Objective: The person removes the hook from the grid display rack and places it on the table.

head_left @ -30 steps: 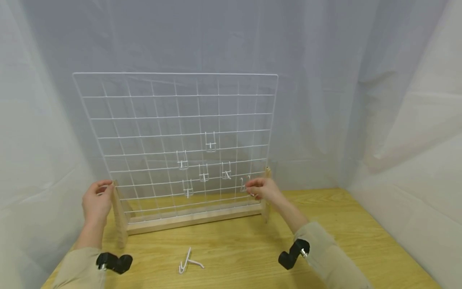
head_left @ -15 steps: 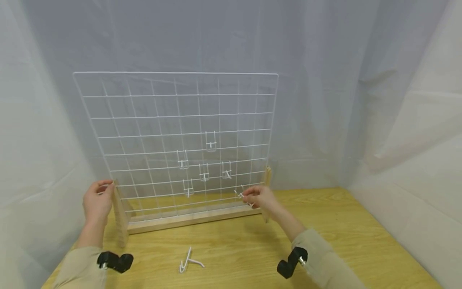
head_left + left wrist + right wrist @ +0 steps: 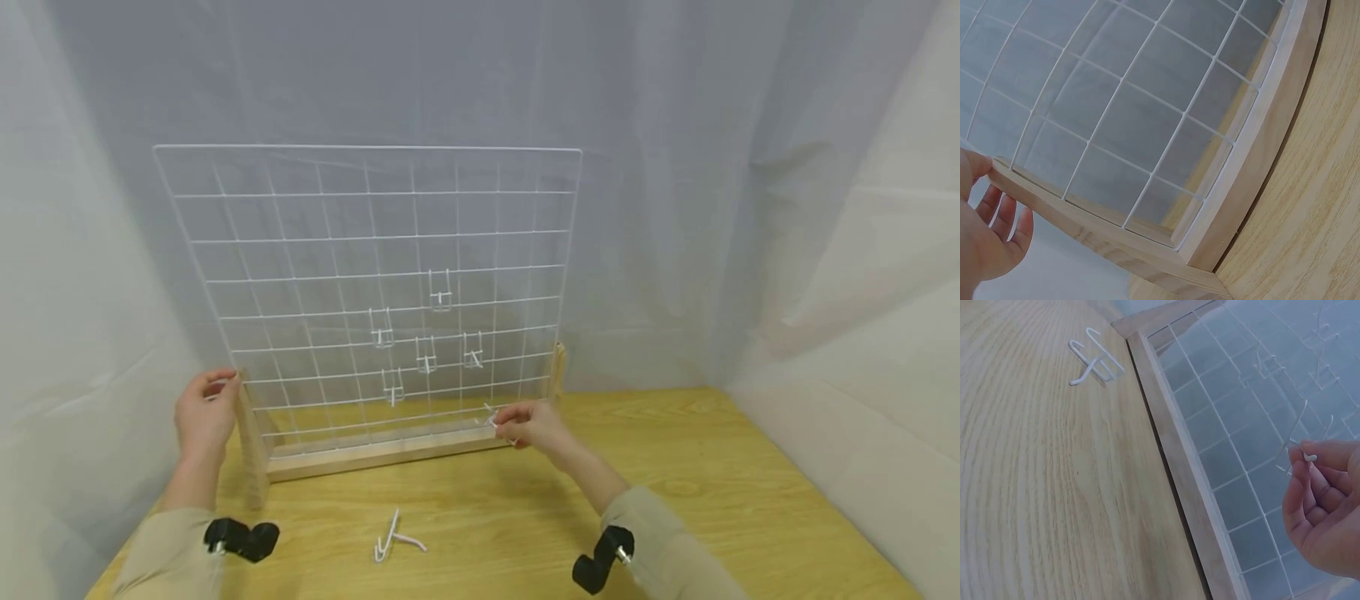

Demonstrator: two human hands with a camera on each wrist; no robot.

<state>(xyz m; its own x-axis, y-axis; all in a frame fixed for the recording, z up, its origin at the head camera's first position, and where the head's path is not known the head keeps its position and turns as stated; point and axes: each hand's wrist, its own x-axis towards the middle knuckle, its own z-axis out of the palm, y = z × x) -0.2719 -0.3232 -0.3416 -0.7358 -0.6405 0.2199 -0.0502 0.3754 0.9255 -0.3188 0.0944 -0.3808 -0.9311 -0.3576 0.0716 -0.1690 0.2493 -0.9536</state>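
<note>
A white wire grid panel [image 3: 342, 278] stands upright in a wooden stand [image 3: 375, 459]. My left hand [image 3: 204, 417] grips the top of the stand's left side post [image 3: 1060, 209] between thumb and fingers. My right hand [image 3: 536, 429] is in front of the grid's lower right part. Between thumb and fingertips it pinches a white wire display hook [image 3: 1299, 428], whose prongs stick out past the fingers. In the head view, fingers hide part of this hook. Whether it touches the grid I cannot tell.
Several white hooks, such as one on the middle bars [image 3: 441, 293], hang on the grid. A loose white hook [image 3: 395, 537] lies on the wooden table [image 3: 480, 517] in front of the stand. Pale sheeting [image 3: 645, 208] surrounds the table at the back and sides.
My right hand has moved down and to the left with the hook, which has tilted over. The left hand has stayed on the side post.
</note>
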